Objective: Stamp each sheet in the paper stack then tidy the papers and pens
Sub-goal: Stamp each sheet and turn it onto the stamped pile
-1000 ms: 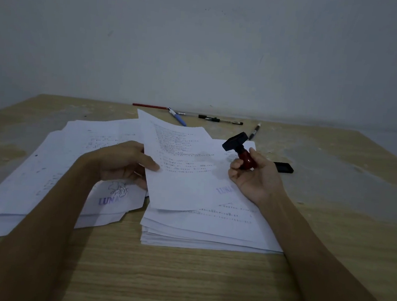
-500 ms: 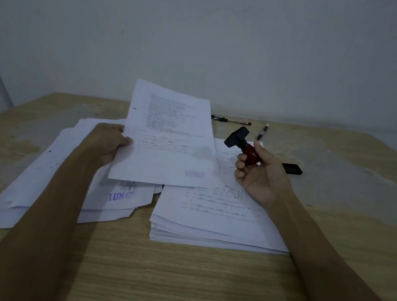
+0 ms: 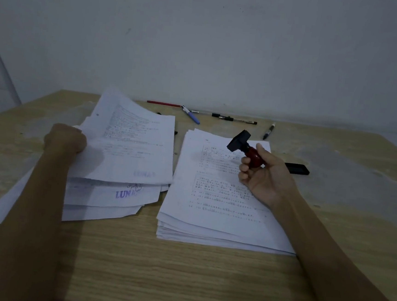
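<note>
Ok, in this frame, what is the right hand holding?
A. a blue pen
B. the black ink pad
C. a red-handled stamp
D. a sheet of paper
C: the right hand grips the red-handled stamp above the unstamped stack, while the left hand holds a stamped sheet.

The left hand's (image 3: 65, 138) fingers are hidden under the sheet (image 3: 130, 144) it grips, and that sheet's far corner is motion-blurred. Its faint stamp mark (image 3: 143, 174) is unreadable — the printed text too. The ink pad (image 3: 296, 168) is partly hidden behind the right hand (image 3: 262, 175). Both forearms run off the bottom edge.
</note>
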